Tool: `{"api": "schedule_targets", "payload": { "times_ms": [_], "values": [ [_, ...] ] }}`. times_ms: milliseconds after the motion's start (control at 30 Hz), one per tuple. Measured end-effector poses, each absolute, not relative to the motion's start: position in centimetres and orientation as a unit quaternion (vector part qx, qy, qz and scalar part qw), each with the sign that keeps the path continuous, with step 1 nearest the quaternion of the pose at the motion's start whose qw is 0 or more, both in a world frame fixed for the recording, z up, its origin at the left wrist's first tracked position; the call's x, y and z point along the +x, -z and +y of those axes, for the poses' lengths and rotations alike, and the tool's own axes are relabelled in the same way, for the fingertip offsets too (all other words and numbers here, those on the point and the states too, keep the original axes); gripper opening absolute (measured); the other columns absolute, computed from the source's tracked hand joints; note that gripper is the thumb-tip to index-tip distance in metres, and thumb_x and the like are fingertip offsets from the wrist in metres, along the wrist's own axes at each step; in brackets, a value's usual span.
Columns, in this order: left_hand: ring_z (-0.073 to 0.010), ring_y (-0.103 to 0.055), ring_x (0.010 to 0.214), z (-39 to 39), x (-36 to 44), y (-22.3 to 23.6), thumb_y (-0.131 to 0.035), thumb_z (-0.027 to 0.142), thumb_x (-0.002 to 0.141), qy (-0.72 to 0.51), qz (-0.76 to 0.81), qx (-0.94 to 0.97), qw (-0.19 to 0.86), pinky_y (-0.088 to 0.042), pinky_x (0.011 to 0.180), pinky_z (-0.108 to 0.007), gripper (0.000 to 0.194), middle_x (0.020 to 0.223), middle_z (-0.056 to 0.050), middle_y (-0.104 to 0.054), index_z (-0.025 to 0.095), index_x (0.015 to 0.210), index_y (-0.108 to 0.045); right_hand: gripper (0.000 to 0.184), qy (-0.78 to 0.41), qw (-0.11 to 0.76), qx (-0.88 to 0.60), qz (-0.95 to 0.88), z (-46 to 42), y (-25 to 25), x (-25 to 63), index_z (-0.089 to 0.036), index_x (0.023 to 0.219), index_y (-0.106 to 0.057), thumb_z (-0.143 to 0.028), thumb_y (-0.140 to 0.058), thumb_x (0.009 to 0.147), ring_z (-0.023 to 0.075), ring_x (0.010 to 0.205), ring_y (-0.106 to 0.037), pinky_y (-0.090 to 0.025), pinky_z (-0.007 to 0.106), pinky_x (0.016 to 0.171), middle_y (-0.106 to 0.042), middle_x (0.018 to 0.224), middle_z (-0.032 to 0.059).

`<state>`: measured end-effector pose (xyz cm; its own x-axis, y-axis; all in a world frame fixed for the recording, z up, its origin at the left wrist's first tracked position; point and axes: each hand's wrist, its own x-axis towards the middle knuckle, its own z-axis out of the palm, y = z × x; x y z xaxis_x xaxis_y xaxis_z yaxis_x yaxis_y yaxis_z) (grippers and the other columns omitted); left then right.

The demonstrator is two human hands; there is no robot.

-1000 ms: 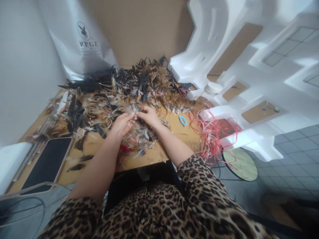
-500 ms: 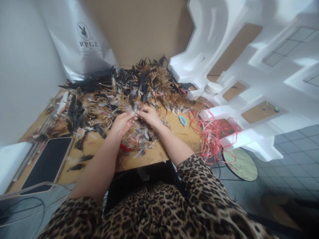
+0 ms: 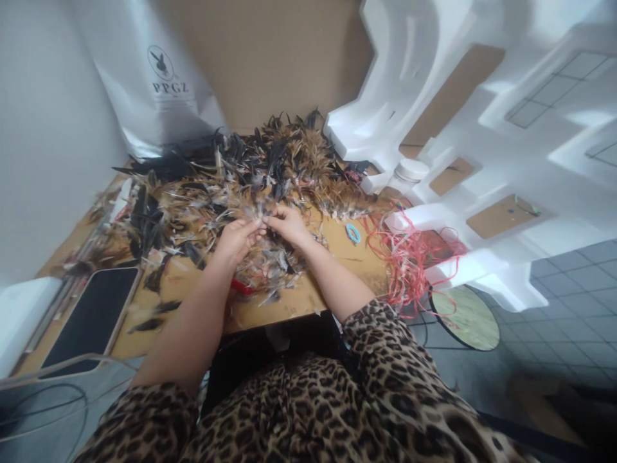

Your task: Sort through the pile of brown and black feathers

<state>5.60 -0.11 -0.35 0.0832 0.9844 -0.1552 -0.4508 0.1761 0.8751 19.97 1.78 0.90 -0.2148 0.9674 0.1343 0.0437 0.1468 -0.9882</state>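
Both hands meet over the table, fingertips pinched close together. My left hand (image 3: 240,238) is closed at thumb and forefinger on the base of a small bunch of pale and brown feathers (image 3: 255,207). My right hand (image 3: 288,225) pinches at the same base from the other side; the fine part between the fingertips is too small to make out. Around and behind them spreads a large heap of brown and black feathers (image 3: 308,151). Below the hands lie loose grey and brown feathers (image 3: 274,263) and a red object (image 3: 241,287), partly hidden by the left wrist.
A phone (image 3: 91,315) lies at the left, near a cable. Right of the hands are a blue ring (image 3: 353,233), tangled red ribbon strands (image 3: 409,263), a white-lidded jar (image 3: 409,172) and white foam packaging (image 3: 520,161). A white bag (image 3: 164,109) stands behind.
Both hands stay in nearly the same place, with only slight finger movement at the pinch. The things on the table have not visibly moved.
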Motion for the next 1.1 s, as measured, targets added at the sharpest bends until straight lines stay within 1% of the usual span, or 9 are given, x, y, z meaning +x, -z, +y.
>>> {"api": "schedule_targets", "payload": {
  "times_ms": [133, 367, 467, 600, 733, 867, 1000, 1100],
  "values": [
    [-0.0072, -0.06, 0.053, -0.1, 5.4, 0.2, -0.07, 0.012, 0.067, -0.544, 0.376, 0.317, 0.68, -0.046, 0.048, -0.014, 0.009, 0.063, -0.006, -0.066, 0.007, 0.074, -0.066, 0.032, -0.533, 0.459, -0.407, -0.582, 1.6, -1.2, 20.1, -0.015, 0.065, -0.051, -0.043, -0.066, 0.063, 0.0052, 0.045, -0.039, -0.028, 0.019, 0.047, -0.049, 0.05, -0.0062],
    [-0.0069, -0.06, 0.051, -0.2, 5.4, -0.4, -0.065, 0.007, 0.07, -0.535, 0.379, 0.288, 0.698, -0.045, 0.045, -0.013, 0.002, 0.067, -0.008, -0.068, 0.006, 0.072, -0.065, 0.03, -0.543, 0.479, -0.4, -0.562, 1.3, -2.5, 20.7, -0.015, 0.063, -0.051, -0.04, -0.067, 0.061, 0.0044, 0.047, -0.039, -0.029, 0.019, 0.048, -0.048, 0.05, -0.0066],
    [-0.0069, -0.06, 0.052, -0.2, 5.4, -0.2, -0.066, 0.007, 0.07, -0.531, 0.381, 0.292, 0.698, -0.045, 0.045, -0.012, 0.004, 0.067, -0.008, -0.068, 0.006, 0.073, -0.065, 0.028, -0.528, 0.456, -0.409, -0.588, 1.4, -2.5, 20.9, -0.015, 0.063, -0.051, -0.039, -0.065, 0.062, 0.005, 0.048, -0.04, -0.03, 0.019, 0.05, -0.049, 0.051, -0.0058],
    [-0.007, -0.06, 0.052, 0.0, 5.3, 0.3, -0.067, 0.008, 0.069, -0.532, 0.377, 0.308, 0.693, -0.046, 0.046, -0.012, 0.005, 0.062, -0.006, -0.066, 0.006, 0.073, -0.066, 0.027, -0.474, 0.414, -0.423, -0.652, 1.7, -1.9, 20.9, -0.013, 0.064, -0.054, -0.039, -0.063, 0.064, 0.0064, 0.052, -0.042, -0.033, 0.02, 0.053, -0.051, 0.055, -0.0044],
    [-0.0072, -0.06, 0.051, 0.1, 5.3, 0.6, -0.07, 0.01, 0.067, -0.536, 0.38, 0.318, 0.684, -0.045, 0.045, -0.013, 0.007, 0.063, -0.007, -0.066, 0.007, 0.071, -0.065, 0.026, -0.444, 0.41, -0.42, -0.677, 1.9, -1.4, 20.9, -0.013, 0.067, -0.056, -0.038, -0.061, 0.065, 0.0066, 0.055, -0.041, -0.033, 0.02, 0.055, -0.049, 0.057, -0.0045],
    [-0.008, -0.061, 0.052, 0.1, 5.3, 0.7, -0.071, 0.012, 0.067, -0.531, 0.385, 0.327, 0.68, -0.046, 0.046, -0.013, 0.008, 0.061, -0.007, -0.066, 0.007, 0.07, -0.065, 0.025, -0.428, 0.408, -0.419, -0.689, 1.9, -1.6, 21.0, -0.013, 0.065, -0.055, -0.037, -0.061, 0.065, 0.0064, 0.055, -0.039, -0.032, 0.02, 0.054, -0.047, 0.058, -0.0045],
    [-0.0096, -0.062, 0.053, 0.1, 5.3, 0.6, -0.073, 0.013, 0.065, -0.526, 0.402, 0.322, 0.677, -0.046, 0.046, -0.014, 0.012, 0.063, -0.008, -0.067, 0.007, 0.072, -0.065, 0.025, -0.446, 0.39, -0.424, -0.685, 1.7, -2.3, 21.3, -0.014, 0.062, -0.052, -0.037, -0.06, 0.064, 0.0062, 0.053, -0.038, -0.031, 0.02, 0.052, -0.046, 0.055, -0.005],
    [-0.0091, -0.063, 0.054, 0.0, 5.4, 0.5, -0.073, 0.014, 0.065, -0.519, 0.407, 0.328, 0.677, -0.046, 0.047, -0.013, 0.014, 0.067, -0.009, -0.068, 0.006, 0.074, -0.066, 0.024, -0.448, 0.408, -0.431, -0.668, 1.7, -2.6, 21.6, -0.015, 0.062, -0.05, -0.036, -0.059, 0.065, 0.0063, 0.053, -0.038, -0.031, 0.02, 0.054, -0.048, 0.056, -0.005]
  ]
}}
